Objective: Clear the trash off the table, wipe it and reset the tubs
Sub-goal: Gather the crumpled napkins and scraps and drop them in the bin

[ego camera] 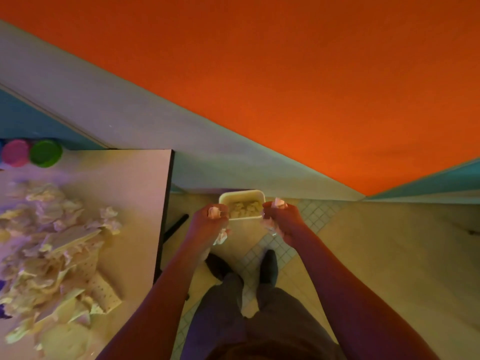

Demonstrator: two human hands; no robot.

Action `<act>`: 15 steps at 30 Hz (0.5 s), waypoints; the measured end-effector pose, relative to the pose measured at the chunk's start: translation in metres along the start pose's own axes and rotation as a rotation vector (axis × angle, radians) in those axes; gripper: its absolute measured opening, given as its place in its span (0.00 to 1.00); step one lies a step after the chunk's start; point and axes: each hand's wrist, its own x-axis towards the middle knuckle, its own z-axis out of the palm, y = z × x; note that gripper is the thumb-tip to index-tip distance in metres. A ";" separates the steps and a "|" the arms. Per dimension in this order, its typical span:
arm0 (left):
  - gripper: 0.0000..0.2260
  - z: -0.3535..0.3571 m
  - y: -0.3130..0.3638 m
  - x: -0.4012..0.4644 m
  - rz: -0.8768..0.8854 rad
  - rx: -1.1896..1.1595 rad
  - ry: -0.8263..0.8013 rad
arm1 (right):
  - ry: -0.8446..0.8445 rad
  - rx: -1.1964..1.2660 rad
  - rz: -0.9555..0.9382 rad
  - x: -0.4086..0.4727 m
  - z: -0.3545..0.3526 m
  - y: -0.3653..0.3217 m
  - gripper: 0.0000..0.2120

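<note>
The left edge cuts off the bench (pixel 135 183), its paper heap (pixel 46 255) and the pink tub (pixel 15 153), while the bin's (pixel 242 194) near rim hides behind both hands, whose fingers (pixel 219 213) conceal most of the crumpled paper they clutch.

We have one camera, up on the person's head. It looks down, close over both arms, at the tiled floor (pixel 306 211), with the pale flat table (pixel 140 183) on our left.
</note>
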 end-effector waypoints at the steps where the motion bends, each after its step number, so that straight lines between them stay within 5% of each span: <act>1: 0.11 0.004 -0.004 0.000 -0.019 -0.014 -0.021 | -0.007 0.013 0.012 0.002 -0.004 0.004 0.08; 6: 0.08 0.021 -0.017 0.009 -0.029 0.114 0.031 | 0.025 -0.058 0.048 0.011 -0.013 0.019 0.04; 15: 0.14 0.041 -0.064 0.072 0.110 0.450 0.158 | 0.068 -0.192 0.025 0.068 0.000 0.053 0.14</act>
